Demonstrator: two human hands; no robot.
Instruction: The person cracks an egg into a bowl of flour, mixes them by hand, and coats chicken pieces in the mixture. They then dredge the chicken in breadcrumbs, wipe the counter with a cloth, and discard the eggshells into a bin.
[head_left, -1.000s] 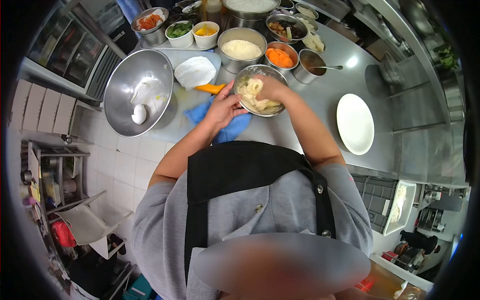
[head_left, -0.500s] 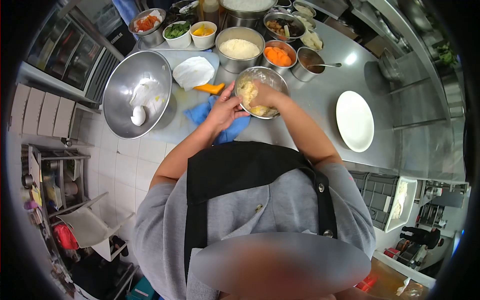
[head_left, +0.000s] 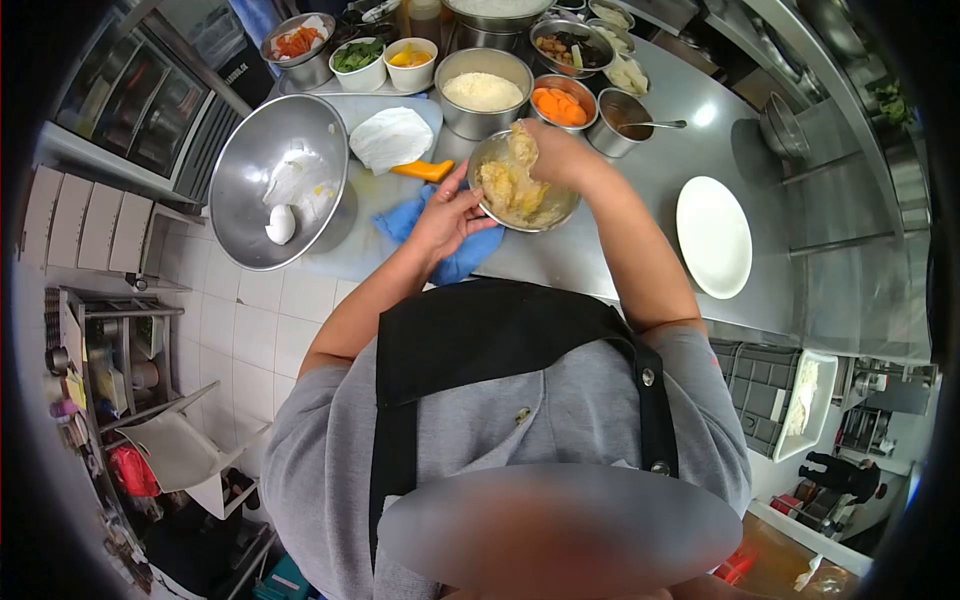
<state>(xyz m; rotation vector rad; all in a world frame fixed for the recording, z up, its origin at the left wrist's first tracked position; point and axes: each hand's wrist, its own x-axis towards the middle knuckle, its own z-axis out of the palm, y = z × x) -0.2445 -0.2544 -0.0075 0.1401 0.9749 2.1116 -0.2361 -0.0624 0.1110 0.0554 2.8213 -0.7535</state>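
Observation:
My left hand grips the left rim of a small metal mixing bowl, its thumb near the edge and fingers under the side. In the bowl lies a lumpy, wet, pale-yellow mixture. Over the bowl's upper right edge, my right hand is closed around a clump of that mixture, and its fingertips are partly hidden by the coating. Beneath my left hand is a blue cloth. A yellow-orange handle sticks out close to my left fingers.
Left stands a large metal bowl with a white egg. Beyond my hands are a pot of pale crumbs, a bowl of sliced carrots and a sauce pot with a spoon. A white oval plate lies right.
My right hand has risen out of the bowl's middle toward its upper right, lifting a clump of the mixture. More of the bowl's contents show. My left hand keeps its hold on the rim.

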